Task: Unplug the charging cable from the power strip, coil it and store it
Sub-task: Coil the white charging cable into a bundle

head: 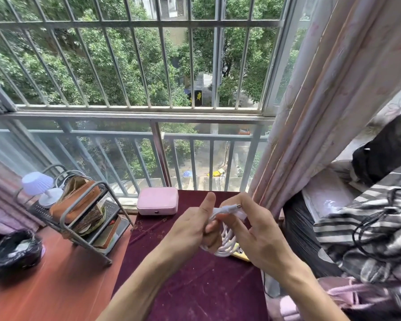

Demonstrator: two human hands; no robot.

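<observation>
A white charging cable (227, 244) hangs in several loops above the dark red cloth (195, 281). My left hand (190, 228) is closed around the loops, thumb raised. My right hand (252, 232) pinches the cable's free end, whose metal plug tip (237, 207) points right between my fingers. A yellowish corner of the power strip (241, 255) peeks out under my right hand; most of it is hidden. No cable runs into it that I can see.
A pink box (157, 200) sits at the cloth's far edge by the barred window. A metal rack (83, 216) with a small lamp and a brown pouch stands left on the wooden desk. A black bag (14, 251) lies far left. Curtain and piled clothes crowd the right.
</observation>
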